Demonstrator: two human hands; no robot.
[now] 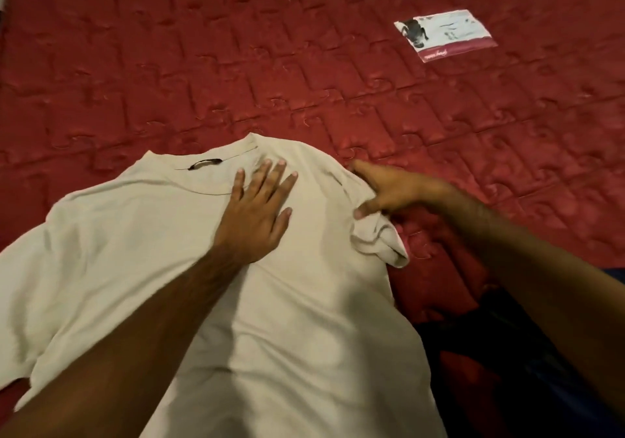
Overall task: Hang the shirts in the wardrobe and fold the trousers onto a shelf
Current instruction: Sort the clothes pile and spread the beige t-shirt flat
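Note:
A cream T-shirt (142, 241) lies spread on the red quilted mattress (304, 65), collar pointing away from me, a black label inside the neck. My left hand (258, 212) presses flat on the shirt just below the collar, fingers straight and spread. My right hand (392, 189) is at the shirt's right shoulder, where the right sleeve (378, 238) is bunched and folded. Its thumb and fingers pinch the cloth at the shoulder seam.
The mattress's sewn-on white and maroon label (444, 35) lies at the far right. Dark blue and red cloth (480, 353) sits at the lower right beside the shirt, partly under my right forearm. The mattress's left edge shows at the top left.

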